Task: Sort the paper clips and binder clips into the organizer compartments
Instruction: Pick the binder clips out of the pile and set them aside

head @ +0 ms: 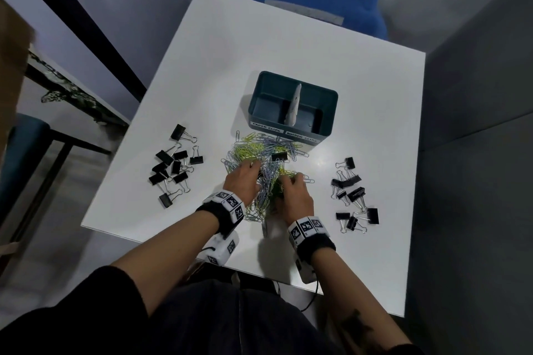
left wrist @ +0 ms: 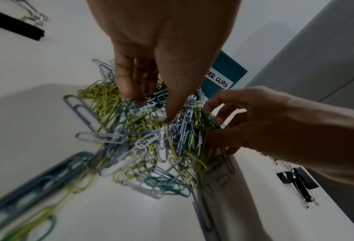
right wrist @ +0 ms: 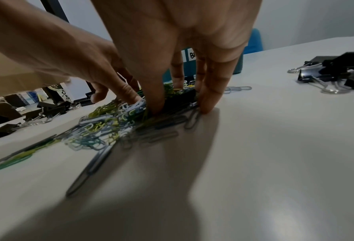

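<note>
**Hands buried in the paper clip pile**

Paper clips (head: 261, 158) in yellow-green, pale blue and teal lie heaped mid-table, just in front of the teal organizer (head: 292, 106), whose two compartments carry labels reading PAPER CLIPS and BINDER CLIPS. The left hand (head: 242, 179) reaches down into the heap, its fingers (left wrist: 130, 81) extended with tips among the clips. The right hand (head: 297, 196) digs in from the other side, fingers (right wrist: 211, 91) straight and pressing down around a black binder clip (right wrist: 180, 99) buried in the heap. More binder clips sit in two groups on the white table (head: 317, 46): one left (head: 173, 166), one right (head: 353, 196).
</note>
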A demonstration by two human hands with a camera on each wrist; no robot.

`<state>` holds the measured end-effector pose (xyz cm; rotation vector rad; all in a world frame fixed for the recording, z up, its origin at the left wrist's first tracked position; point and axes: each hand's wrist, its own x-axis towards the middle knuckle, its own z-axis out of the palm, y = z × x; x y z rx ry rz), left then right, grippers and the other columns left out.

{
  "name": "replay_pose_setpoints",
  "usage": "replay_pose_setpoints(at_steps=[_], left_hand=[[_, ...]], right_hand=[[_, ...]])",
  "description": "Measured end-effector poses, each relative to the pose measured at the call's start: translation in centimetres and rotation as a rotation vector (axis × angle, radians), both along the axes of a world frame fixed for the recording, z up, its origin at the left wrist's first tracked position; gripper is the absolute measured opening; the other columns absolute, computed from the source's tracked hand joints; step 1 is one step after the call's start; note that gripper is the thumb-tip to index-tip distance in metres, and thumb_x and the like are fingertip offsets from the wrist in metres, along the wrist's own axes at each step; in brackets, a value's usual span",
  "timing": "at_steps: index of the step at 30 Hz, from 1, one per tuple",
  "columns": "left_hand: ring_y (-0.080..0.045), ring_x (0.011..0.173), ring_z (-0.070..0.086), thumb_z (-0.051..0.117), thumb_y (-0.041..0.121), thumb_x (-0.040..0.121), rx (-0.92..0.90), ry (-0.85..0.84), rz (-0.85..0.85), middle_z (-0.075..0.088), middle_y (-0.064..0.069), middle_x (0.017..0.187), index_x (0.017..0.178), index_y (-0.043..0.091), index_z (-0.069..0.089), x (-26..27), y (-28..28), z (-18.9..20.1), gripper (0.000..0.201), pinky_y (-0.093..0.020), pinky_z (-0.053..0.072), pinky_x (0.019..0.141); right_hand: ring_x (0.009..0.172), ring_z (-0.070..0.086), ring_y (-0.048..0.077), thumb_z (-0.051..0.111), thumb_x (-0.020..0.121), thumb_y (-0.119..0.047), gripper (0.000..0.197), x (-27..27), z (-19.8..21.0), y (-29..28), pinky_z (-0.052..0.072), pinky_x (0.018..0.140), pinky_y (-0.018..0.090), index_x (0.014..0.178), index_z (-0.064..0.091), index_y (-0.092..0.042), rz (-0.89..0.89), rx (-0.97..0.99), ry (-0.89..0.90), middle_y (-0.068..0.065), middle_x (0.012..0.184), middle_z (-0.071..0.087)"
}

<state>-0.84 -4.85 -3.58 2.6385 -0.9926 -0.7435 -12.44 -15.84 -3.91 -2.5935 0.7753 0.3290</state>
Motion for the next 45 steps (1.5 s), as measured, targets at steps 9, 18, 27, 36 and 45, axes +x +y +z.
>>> replay_pose_setpoints(at_steps=[9, 18, 27, 36, 45], left_hand=[[-0.019, 0.071, 0.054, 0.075, 0.027, 0.079, -0.126, 0.043, -0.002, 0.055, 0.005, 0.080, 0.085, 0.022, 0.040, 0.6, 0.5, 0.8, 0.035, -0.035, 0.050, 0.064], [-0.012, 0.058, 0.051, 0.065, 0.012, 0.083, -0.237, 0.045, -0.037, 0.051, 0.009, 0.067, 0.077, 0.024, 0.040, 1.5, 2.9, 1.7, 0.028, -0.029, 0.046, 0.055], [-0.019, 0.080, 0.063, 0.064, 0.006, 0.085, -0.302, 0.191, 0.154, 0.066, -0.002, 0.093, 0.101, 0.022, 0.054, 2.2, 2.8, 1.9, 0.024, -0.036, 0.055, 0.068], [-0.011, 0.072, 0.056, 0.063, -0.004, 0.083, -0.434, 0.409, 0.247, 0.058, 0.001, 0.093, 0.109, 0.020, 0.065, 3.2, 3.6, 2.7, 0.036, -0.027, 0.052, 0.062], [-0.025, 0.093, 0.060, 0.062, 0.010, 0.081, -0.156, 0.035, 0.437, 0.062, -0.003, 0.105, 0.104, 0.023, 0.065, 7.5, 9.9, 2.6, 0.027, -0.035, 0.048, 0.073]], right_hand=[[0.069, 0.056, 0.033, 0.071, 0.070, -0.004, 0.034, -0.8, 0.0, -0.8, 0.040, 0.049, 0.032, 0.098, 0.054, -0.009, 0.036, 0.030, -0.133, 0.011, 0.101, 0.052], [0.071, 0.055, 0.020, 0.062, 0.080, -0.003, 0.024, -2.2, 0.5, -2.0, 0.054, 0.060, 0.038, 0.097, 0.049, -0.013, -0.078, 0.130, -0.343, 0.003, 0.090, 0.060], [0.067, 0.060, 0.021, 0.057, 0.083, -0.008, 0.034, -3.1, 3.3, -5.0, 0.047, 0.061, 0.033, 0.112, 0.042, -0.017, -0.250, 0.353, -0.331, 0.004, 0.079, 0.063], [0.074, 0.065, 0.029, 0.067, 0.076, -0.011, 0.047, -2.8, 2.2, -4.3, 0.054, 0.071, 0.045, 0.108, 0.039, -0.031, -0.450, 0.592, -0.289, 0.007, 0.082, 0.063], [0.080, 0.068, 0.033, 0.064, 0.076, 0.002, 0.071, -2.7, 3.6, -3.4, 0.054, 0.059, 0.027, 0.128, 0.037, -0.039, -0.402, 0.866, -0.300, 0.001, 0.116, 0.054]])
